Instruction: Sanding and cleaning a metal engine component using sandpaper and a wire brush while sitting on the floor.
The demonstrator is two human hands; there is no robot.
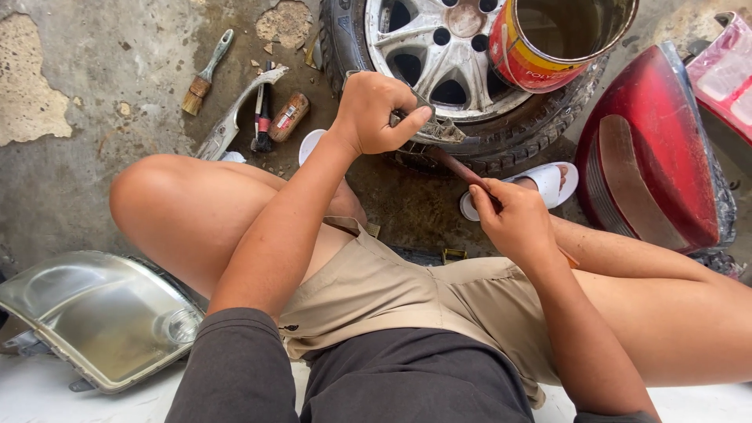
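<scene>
Here a small grey part (439,129), prob. metal or plastic w/ a ridged edge, is clamped in the left hand (374,112), fingers wrapped shut around it, thumb pressed on top. It is held just above the tyre of a wheel (439,55) lying flat on the concrete floor (94,180). A reddish-brown stick-like tool (462,171), likely a brush handle, is gripped in the closed right hand (513,223), and its far end is brought up against the underside of the part.

The step in hand is judged to be working the part w/ the tool: brushing, scraping or coating, it cannot be told which. For the next move, the part would need to be kept steady and turned so an unworked face is presented to the tool tip.

The tool's working end is hidden behind the part and the left fingers. The part's full shape is covered by the grip. A red-and-yellow tin (548,39) resting on the wheel is cut off at the top edge; its contents are not made out. A red tail lamp (650,149) at right and a headlamp (102,313) at lower left are each partly out of frame. A paintbrush (205,74) and other bits lie well apart on the floor.
</scene>
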